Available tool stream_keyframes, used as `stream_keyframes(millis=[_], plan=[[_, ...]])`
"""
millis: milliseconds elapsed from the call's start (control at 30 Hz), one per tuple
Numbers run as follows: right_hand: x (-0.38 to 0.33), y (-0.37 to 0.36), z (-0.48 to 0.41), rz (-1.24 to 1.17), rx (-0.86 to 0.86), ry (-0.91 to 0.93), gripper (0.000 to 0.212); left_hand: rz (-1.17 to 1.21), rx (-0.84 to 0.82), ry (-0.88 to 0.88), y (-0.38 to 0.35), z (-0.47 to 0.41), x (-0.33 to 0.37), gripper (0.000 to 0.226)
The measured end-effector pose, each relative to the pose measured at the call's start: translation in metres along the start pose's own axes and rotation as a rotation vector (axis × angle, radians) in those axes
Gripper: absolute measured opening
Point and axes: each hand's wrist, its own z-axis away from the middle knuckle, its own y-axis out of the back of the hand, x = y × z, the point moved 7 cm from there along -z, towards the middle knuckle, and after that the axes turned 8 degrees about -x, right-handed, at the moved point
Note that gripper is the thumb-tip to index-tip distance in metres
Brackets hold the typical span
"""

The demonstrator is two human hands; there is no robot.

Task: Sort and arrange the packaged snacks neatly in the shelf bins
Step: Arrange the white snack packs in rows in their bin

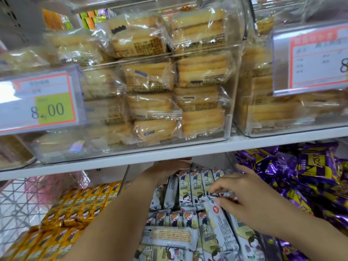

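Note:
Silver-white snack bars (pixel 190 187) with a cartoon figure fill the middle bin on the lower shelf, some upright in rows, some lying flat. My left hand (pixel 167 169) reaches deep into the back of this bin, just under the shelf board, resting on the tops of the rear row with its fingers stretched out. My right hand (pixel 250 200) hovers over the right part of the bin and pinches the top end of one silver-white bar (pixel 220 221) that lies slanted on the others. One flat bar (pixel 169 237) shows its wafer window near the front.
Orange-yellow bars (pixel 79 206) stand in rows in the left bin. Purple wrapped snacks (pixel 305 178) are heaped in the right bin. Above the white shelf board (pixel 169 153), clear bins hold stacked bread packs (pixel 177 95) behind price tags (pixel 37 102). A wire basket (pixel 20 202) stands at the left.

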Motion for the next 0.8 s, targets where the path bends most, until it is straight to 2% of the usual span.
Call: stream_keyframes(millis=[100,200,433,533,633,800], plan=[[0.000,0.000,0.001,-0.002,0.012,0.012,0.019,-0.123,-0.028,-0.057,-0.005,0.005,0.007,0.040],[0.000,0.000,0.001,-0.007,0.029,0.021,0.019,-0.165,-0.010,-0.118,-0.009,0.011,0.016,0.040],[0.003,-0.002,0.001,-0.003,0.054,0.033,0.018,-0.290,0.087,-0.183,-0.010,0.021,0.033,0.015],[0.003,-0.002,0.001,-0.010,0.046,0.038,0.018,-0.271,0.222,-0.199,0.000,0.035,0.044,0.008],[-0.001,0.000,0.002,-0.020,0.038,0.040,0.017,-0.292,0.303,-0.182,0.008,0.054,0.053,0.019],[-0.009,0.008,0.006,0.005,0.100,0.037,0.016,-0.348,0.365,-0.180,0.011,0.097,0.064,0.024]])
